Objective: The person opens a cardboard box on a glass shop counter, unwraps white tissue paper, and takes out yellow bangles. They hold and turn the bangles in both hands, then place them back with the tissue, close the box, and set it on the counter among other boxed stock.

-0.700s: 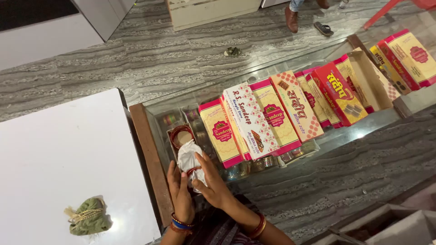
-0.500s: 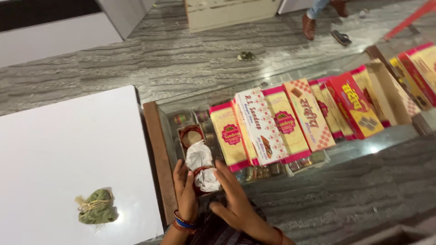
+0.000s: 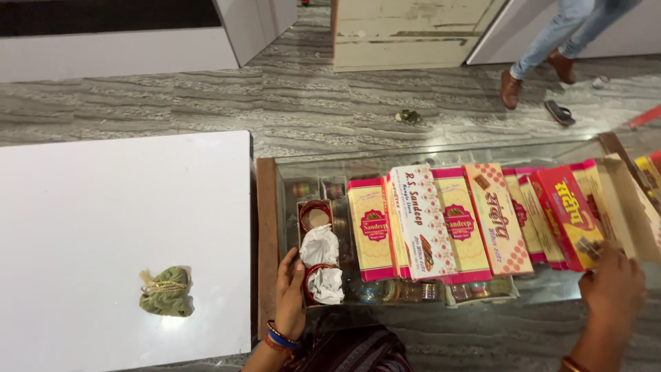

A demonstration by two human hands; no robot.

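Observation:
My left hand (image 3: 290, 296) rests with its fingers apart against the near left end of a narrow open box (image 3: 303, 238) on a glass counter (image 3: 441, 153). The box holds red bangles (image 3: 315, 207) and crumpled white paper (image 3: 321, 246). My right hand (image 3: 611, 293) is far to the right, its fingertips touching the near end of a red flat box (image 3: 566, 210). Whether it grips the box is unclear. A row of long yellow, pink and white bangle boxes (image 3: 420, 220) lies between my hands.
A white table (image 3: 103, 227) stands to the left with a small green cloth pouch (image 3: 166, 291) on it. More bangles (image 3: 403, 292) show under the glass. Another person's legs and brown shoes (image 3: 511, 88) are on the grey floor beyond, near a loose sandal (image 3: 559, 112).
My right hand left the paper-filled box and swung right to the red box. The white paper now lies in the box. The view shifted right.

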